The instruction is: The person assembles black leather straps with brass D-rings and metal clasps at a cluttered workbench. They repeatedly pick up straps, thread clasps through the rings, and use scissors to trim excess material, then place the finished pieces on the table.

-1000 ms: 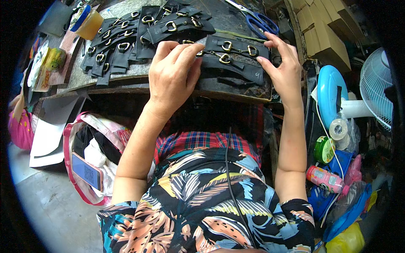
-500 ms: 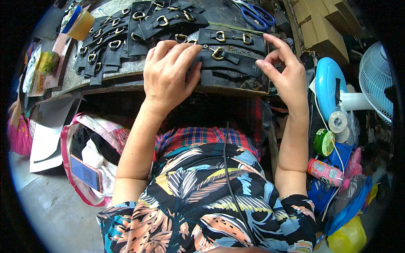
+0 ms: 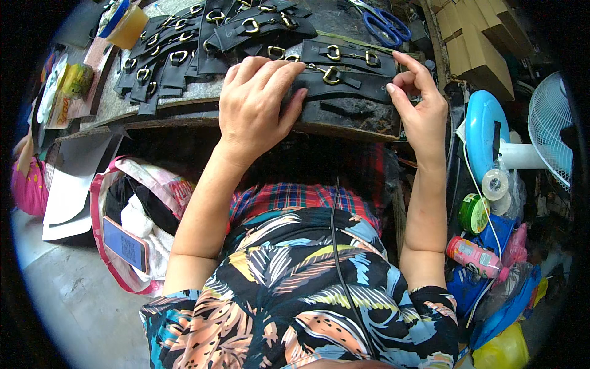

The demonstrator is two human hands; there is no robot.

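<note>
A flat black strap (image 3: 356, 87) with a gold-coloured D-ring and a small metal clip lies along the bench's front edge. My left hand (image 3: 255, 111) is bent over its left end, fingers on top and thumb lower down; the fingertips' contact is partly hidden. At the other end, my right hand (image 3: 424, 107) has thumb and curled middle finger closed at the strap's tip, while the index finger arches above. Just behind lies a similar black strap piece (image 3: 349, 56) with two gold rings. A narrow black strip (image 3: 341, 109) rests nearer the edge.
Many black straps with rings (image 3: 178, 58) cover the bench's left side, with scissors (image 3: 386, 27) at the back. An orange-yellow tub (image 3: 128, 29) stands far left. Cardboard boxes (image 3: 479, 61) and a fan (image 3: 553, 126) are right. A bag (image 3: 101, 246) holds a phone (image 3: 126, 244).
The whole view has shifted slightly, so the bench appears farther right and lower. My right index finger is a little more bent; both hands stay at the strap's ends.
</note>
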